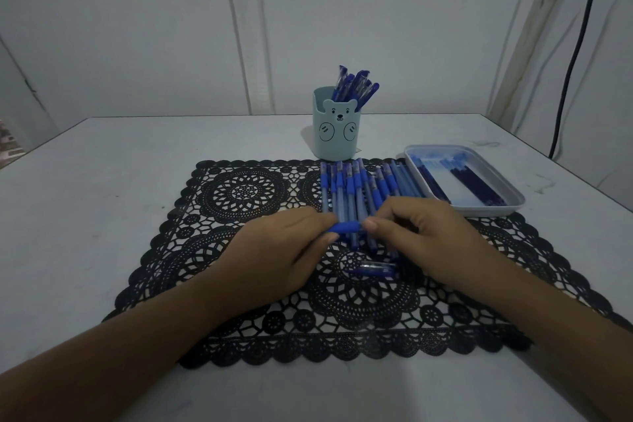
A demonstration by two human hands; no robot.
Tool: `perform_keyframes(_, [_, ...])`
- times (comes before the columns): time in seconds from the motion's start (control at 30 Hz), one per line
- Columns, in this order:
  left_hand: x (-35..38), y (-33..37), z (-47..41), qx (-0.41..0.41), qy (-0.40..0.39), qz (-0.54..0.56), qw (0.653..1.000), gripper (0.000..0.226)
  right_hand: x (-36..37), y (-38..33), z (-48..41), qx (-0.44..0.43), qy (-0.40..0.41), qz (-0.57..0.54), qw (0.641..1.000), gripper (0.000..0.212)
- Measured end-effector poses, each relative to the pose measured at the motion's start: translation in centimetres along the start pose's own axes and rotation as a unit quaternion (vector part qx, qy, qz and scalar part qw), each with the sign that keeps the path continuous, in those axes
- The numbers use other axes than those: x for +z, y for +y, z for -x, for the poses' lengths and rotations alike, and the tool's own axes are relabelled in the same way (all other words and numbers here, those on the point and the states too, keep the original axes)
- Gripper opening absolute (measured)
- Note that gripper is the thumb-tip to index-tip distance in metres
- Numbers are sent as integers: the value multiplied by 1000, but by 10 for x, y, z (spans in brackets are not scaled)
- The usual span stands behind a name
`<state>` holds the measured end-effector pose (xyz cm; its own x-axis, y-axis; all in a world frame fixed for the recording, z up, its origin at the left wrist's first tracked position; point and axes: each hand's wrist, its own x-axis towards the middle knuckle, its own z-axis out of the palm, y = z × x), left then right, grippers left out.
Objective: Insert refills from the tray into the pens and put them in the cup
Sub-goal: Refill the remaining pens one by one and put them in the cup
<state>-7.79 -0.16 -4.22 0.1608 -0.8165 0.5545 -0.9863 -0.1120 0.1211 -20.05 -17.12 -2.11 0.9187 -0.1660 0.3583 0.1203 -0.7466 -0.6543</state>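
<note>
A blue pen (346,227) lies crosswise between my two hands above the black lace mat (239,195). My left hand (274,257) pinches its left end and my right hand (421,236) pinches its right end. Behind them a row of several blue pens (356,188) lies on the mat. A pen cap (373,269) rests on the mat under my right hand. The pale blue bear cup (337,134) at the back holds several pens. A light tray (513,197) at the right holds several dark refills (476,185).
The white table (85,181) stands against a white wall. A black cable (575,55) hangs down at the far right. The table's left edge runs diagonally at the far left.
</note>
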Motion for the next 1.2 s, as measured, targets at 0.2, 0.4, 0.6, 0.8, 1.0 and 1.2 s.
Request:
perform_keyframes(0.2, [-1,-1,0,-26,-24,81,996,39,-3,-1,1,-46,-5,8,999,10])
perform_keyframes(0.4, [-1,1,-1,-18,-13,34,999,37,-2,4,0,-30,-22,15,999,33])
perform_keyframes(0.6, [0,-1,0,-21,1,29,999,36,-4,4,-1,-37,-22,12,999,9])
perform_keyframes(0.8, [0,-1,0,-18,-3,22,1000,34,-3,5,-2,-22,-36,14,999,6])
perform_keyframes(1.0, [1,-1,-1,-15,-5,17,1000,33,-2,3,-1,-16,-17,13,1000,18])
perform_keyframes(1.2, [2,-2,-1,-21,-11,13,1000,34,-1,1,-1,-9,-14,3,1000,7])
